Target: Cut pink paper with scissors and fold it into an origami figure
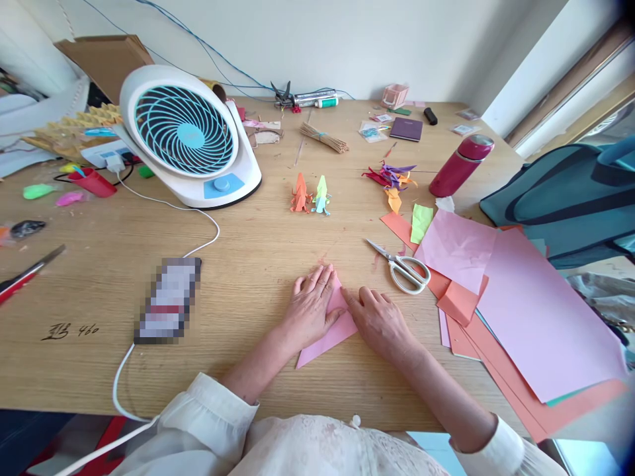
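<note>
At lower centre, the left hand [312, 305] lies flat on folded pink paper [325, 345]; the right hand [380, 320] curls at its edge, grip unclear. Uneven pressure could skew the fold.

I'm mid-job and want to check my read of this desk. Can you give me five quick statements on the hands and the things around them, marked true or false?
1. The left hand lies on the folded pink paper. True.
2. The right hand is holding the scissors. False: the right hand is at the paper's edge, and the scissors lie on the desk.
3. The fan stands to the left of the two small paper figures. True.
4. The purple notebook is under the left hand. False: the notebook lies toward the back of the desk.
5. The flask is beside the fan. False: the flask is on the right side of the desk.
</note>
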`<state>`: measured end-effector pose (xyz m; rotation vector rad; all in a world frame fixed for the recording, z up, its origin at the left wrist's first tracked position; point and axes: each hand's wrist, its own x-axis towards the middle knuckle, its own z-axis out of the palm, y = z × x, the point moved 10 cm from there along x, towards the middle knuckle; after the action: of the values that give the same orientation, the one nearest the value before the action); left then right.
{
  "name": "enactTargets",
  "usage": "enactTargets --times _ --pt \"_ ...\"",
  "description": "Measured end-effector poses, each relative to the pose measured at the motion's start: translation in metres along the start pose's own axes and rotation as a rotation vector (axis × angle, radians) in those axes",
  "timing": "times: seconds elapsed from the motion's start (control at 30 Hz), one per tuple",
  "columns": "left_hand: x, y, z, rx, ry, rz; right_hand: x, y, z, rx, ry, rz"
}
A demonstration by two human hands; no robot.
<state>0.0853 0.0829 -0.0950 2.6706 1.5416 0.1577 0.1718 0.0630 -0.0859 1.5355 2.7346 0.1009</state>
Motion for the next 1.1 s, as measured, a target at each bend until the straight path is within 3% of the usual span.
enactTargets --times 0.73,1.1 --pt "0.002 0.002 -0.001 0.027 -0.043 0.001 -0.049 -0.004 -0.005 -0.09 0.027 -0.074" --pt "0.017 0.016 -0.012 0.012 -0.049 -0.079 -0.065 -0.007 -0.01 -0.061 0.029 -0.078"
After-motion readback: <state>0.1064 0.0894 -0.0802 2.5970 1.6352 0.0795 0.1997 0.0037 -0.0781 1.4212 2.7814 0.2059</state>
